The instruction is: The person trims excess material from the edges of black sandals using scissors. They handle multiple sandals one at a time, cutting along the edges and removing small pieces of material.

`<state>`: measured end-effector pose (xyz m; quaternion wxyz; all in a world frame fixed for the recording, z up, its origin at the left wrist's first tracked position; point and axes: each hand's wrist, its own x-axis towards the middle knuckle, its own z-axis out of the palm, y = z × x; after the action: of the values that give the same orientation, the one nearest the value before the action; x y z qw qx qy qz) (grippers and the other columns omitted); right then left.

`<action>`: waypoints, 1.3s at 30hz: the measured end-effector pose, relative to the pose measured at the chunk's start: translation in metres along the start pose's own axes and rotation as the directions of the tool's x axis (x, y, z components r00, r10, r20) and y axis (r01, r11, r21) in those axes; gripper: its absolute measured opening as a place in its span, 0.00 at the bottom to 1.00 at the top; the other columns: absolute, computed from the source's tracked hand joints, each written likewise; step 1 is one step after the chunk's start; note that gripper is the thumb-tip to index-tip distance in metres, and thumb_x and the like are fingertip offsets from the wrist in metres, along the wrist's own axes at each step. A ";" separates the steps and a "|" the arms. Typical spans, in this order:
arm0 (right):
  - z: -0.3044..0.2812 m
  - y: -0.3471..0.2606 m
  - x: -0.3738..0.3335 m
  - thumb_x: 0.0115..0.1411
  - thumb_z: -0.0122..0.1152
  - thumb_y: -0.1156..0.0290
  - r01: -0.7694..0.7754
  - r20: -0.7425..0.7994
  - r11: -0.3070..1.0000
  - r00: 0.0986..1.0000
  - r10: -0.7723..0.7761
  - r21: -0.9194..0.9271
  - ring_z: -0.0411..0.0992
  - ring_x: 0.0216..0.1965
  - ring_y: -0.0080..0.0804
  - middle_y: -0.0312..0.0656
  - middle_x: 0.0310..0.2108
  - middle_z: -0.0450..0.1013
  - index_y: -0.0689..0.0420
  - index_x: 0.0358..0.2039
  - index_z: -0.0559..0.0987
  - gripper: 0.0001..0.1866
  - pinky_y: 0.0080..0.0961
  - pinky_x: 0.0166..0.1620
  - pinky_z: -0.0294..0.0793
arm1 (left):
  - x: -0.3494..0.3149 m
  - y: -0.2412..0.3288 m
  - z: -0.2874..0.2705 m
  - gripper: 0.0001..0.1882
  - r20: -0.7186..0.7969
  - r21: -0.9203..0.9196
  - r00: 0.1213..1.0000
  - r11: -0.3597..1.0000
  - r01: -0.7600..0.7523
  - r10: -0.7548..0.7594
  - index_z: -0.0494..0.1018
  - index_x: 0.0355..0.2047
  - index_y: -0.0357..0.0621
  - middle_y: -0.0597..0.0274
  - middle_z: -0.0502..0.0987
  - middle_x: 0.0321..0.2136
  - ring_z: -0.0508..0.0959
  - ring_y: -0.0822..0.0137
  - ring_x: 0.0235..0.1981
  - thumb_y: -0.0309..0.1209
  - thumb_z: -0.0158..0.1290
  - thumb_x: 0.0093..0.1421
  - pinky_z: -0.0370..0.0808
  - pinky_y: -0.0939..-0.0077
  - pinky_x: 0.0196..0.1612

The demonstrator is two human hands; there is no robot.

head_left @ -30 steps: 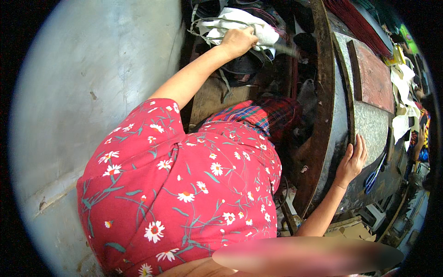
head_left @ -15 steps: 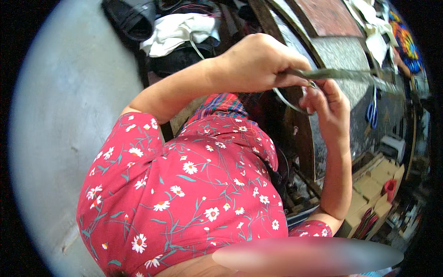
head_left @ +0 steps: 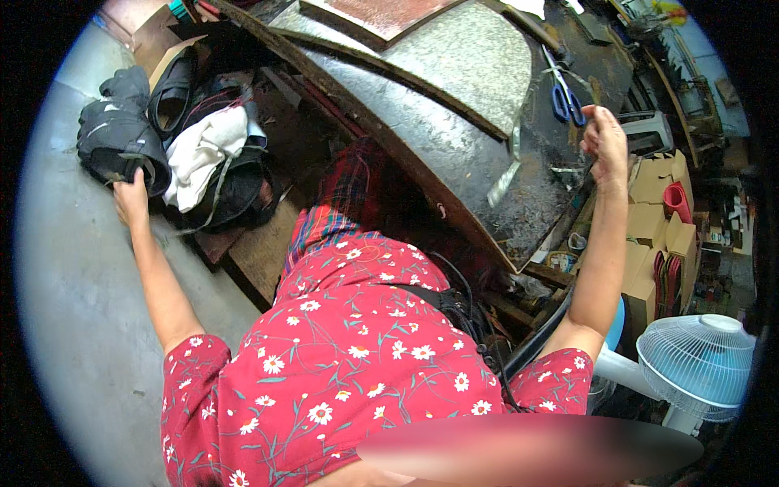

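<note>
My left hand [head_left: 132,199] is stretched out far left, against the rim of a bulky black padded item [head_left: 122,134]. Its fingers are closed at a short olive-green strap [head_left: 130,157] that lies against the black material; the grip is partly hidden. On the right, my right hand [head_left: 604,146] hovers over the dark workbench [head_left: 406,138] with fingers bent and apart, nothing visible between them. Its fingertips are right beside the handles of blue-handled scissors [head_left: 568,103], whose blades point away from me. Whether they touch the handles I cannot tell.
Beside the black item lie a black shoe [head_left: 172,93] and white cloth [head_left: 207,154]. A grey stone-like slab [head_left: 462,69] and a shiny strip [head_left: 505,185] lie on the bench. Cardboard boxes [head_left: 649,223] and a fan [head_left: 698,365] stand at the right.
My hands were together over the bench, holding a long olive-green strip and a small metal piece. They have moved apart, left to the black pile, right to the scissors; the view has turned.
</note>
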<state>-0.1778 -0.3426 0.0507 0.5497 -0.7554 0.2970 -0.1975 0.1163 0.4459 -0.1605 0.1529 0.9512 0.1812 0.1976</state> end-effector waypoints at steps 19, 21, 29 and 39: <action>0.123 -0.122 -0.144 0.62 0.64 0.74 0.734 0.652 0.627 0.613 -0.446 -0.262 0.77 0.29 0.23 0.41 0.28 0.80 0.62 0.37 0.82 0.05 0.24 0.35 0.77 | -0.255 0.373 -0.171 0.32 -0.132 -0.961 0.165 -0.167 0.221 0.977 0.66 0.64 0.43 0.50 0.77 0.45 0.77 0.65 0.49 0.36 0.61 0.61 0.74 0.68 0.54; 0.105 -0.128 -0.128 0.62 0.64 0.77 0.717 0.552 0.603 0.678 -0.486 -0.350 0.76 0.29 0.19 0.38 0.28 0.80 0.62 0.37 0.83 0.04 0.19 0.33 0.75 | -0.235 0.374 -0.172 0.16 0.220 -0.785 -0.206 0.298 0.543 0.953 0.77 0.51 0.44 0.68 0.81 0.35 0.79 0.80 0.32 0.40 0.54 0.69 0.74 0.85 0.34; -0.031 -0.026 -0.024 0.68 0.58 0.62 0.468 0.298 0.245 0.807 -0.510 -0.849 0.78 0.31 0.31 0.37 0.34 0.80 0.55 0.39 0.82 0.11 0.24 0.36 0.74 | -0.172 0.368 -0.090 0.14 0.009 -0.963 0.279 0.084 -0.256 0.960 0.80 0.44 0.36 0.71 0.78 0.24 0.76 0.75 0.25 0.35 0.55 0.68 0.75 0.79 0.32; -0.067 0.062 -0.028 0.71 0.50 0.54 0.325 0.196 0.269 0.889 -0.415 -0.907 0.76 0.41 0.55 0.50 0.38 0.78 0.47 0.44 0.80 0.14 0.45 0.39 0.75 | -0.175 0.362 -0.054 0.13 -0.028 -0.746 0.233 0.134 -0.652 0.972 0.79 0.39 0.42 0.48 0.80 0.29 0.82 0.50 0.31 0.39 0.57 0.65 0.77 0.66 0.34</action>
<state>-0.2547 -0.3852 0.0144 -0.0423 -0.9689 0.1928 -0.1493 0.0458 0.0658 -0.0380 0.3536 0.7789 -0.5150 0.0560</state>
